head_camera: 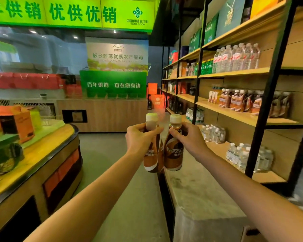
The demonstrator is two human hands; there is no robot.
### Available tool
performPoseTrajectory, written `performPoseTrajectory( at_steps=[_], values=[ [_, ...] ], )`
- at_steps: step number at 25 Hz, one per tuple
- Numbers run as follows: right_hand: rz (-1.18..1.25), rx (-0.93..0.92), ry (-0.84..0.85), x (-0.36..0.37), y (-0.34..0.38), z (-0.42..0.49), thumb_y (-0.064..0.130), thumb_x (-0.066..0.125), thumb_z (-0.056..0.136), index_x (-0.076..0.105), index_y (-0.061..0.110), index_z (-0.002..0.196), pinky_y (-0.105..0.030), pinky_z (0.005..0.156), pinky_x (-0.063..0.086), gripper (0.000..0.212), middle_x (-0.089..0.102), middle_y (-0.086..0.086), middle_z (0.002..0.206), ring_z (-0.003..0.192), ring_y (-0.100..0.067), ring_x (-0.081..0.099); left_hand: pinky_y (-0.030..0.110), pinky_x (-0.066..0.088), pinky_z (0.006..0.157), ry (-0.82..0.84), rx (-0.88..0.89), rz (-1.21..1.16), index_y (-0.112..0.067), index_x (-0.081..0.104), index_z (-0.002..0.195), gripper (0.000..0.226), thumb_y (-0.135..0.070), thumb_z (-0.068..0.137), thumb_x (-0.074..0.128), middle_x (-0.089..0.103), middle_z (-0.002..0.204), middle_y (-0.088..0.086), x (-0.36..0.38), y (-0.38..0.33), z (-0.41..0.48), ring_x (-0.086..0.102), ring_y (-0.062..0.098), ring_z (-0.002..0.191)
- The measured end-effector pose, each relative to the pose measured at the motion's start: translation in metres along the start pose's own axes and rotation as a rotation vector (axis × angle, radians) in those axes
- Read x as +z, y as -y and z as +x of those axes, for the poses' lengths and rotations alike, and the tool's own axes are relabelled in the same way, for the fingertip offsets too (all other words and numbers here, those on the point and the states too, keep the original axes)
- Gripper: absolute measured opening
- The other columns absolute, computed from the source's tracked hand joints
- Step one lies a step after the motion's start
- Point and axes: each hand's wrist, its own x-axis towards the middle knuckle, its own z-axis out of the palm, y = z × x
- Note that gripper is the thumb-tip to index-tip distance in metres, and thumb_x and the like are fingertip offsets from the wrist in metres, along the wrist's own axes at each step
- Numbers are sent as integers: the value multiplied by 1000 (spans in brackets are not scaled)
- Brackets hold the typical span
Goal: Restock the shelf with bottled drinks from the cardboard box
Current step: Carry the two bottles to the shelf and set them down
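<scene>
1. Looking out from the head view, you have both arms stretched forward at 12 o'clock, with the two hands close together at chest height above the aisle floor (112,172).
2. Your left hand (140,137) is curled round the neck of the left bottle (150,159), a brown coffee drink with a pale cap. The bottle hangs upright below your fingers.
3. Your right hand (191,138) is clamped the same way on the neck of the right bottle (173,154), which has a brown label and a tan cap.
4. The two bottles are side by side and seem to touch. A sliver of a third brown label (160,152) shows between them, and you cannot tell which hand carries it.
5. The shelf (243,117) runs along your right, from 1 to 3 o'clock. Matching coffee bottles (240,102) stand on its middle board, well apart from the ones you hold.
6. Clear water bottles (238,57) fill the board above, and more water bottles (243,156) sit on the lower boards.
7. A grey ledge (191,189) lies under your right forearm at 5 o'clock.
8. At 9 o'clock a curved island surface (42,142) carries orange boxes (23,124).
9. A green sign (73,13) hangs overhead at 11 o'clock.
</scene>
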Motion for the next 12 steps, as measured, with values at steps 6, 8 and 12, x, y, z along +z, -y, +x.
performPoseTrajectory(
  at_steps=[6,8,12],
  values=[
    [-11,50,-144,31,-70,161,22,64,87,63,13,105,-30,84,46,21,64,-3,101,96,-16,58,35,57,75,144,16,33,-29,69,71,15,-33,66,83,73,75,-1,46,51,194,71,16,74],
    [-42,74,-167,34,-94,198,23,64,86,63,12,106,-30,84,46,23,64,-2,100,96,-15,58,37,57,76,176,-1,44,-30,68,69,14,-32,67,82,73,74,-2,69,66,242,71,16,74],
    [-70,125,-234,22,-157,270,26,64,86,62,15,109,-30,86,47,26,66,-2,105,99,-15,59,35,54,78,293,8,-10,-25,69,75,12,-27,70,80,71,75,-2,129,99,321,69,16,76]
  ],
)
